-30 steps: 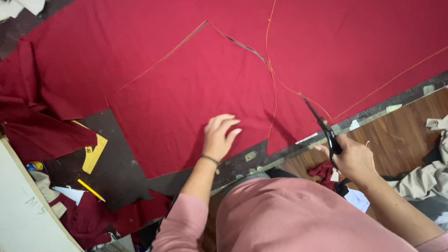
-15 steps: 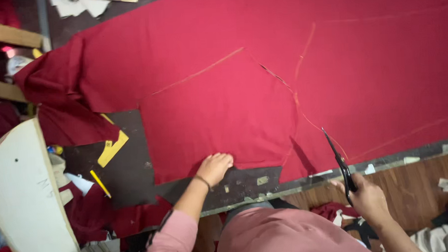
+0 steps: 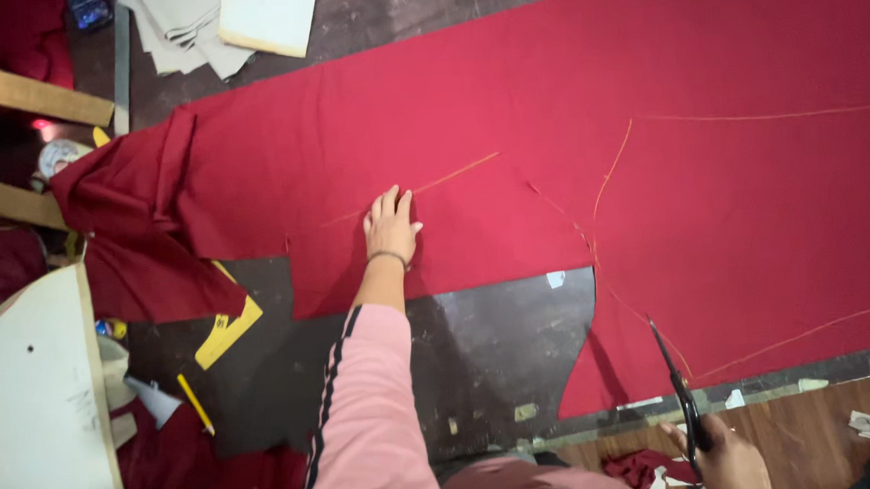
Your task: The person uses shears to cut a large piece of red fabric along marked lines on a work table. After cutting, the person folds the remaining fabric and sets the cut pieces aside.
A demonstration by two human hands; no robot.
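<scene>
Dark cutting surface [image 3: 496,348] carries red fabric [image 3: 566,124] marked with orange chalk lines [image 3: 606,171]. Left hand [image 3: 391,227] presses it flat, fingers spread. Right hand [image 3: 727,461] grips scissors [image 3: 679,390] at the partly cut curve; upper lines remain uncut.

A dark, scuffed surface [image 3: 497,358] fills most of the view, its near edge dotted with bits of tape. Brown wooden floor [image 3: 808,434] shows at the lower right. A pale board [image 3: 36,403] leans at the left, and wooden slats [image 3: 25,95] cross the upper left corner.
</scene>
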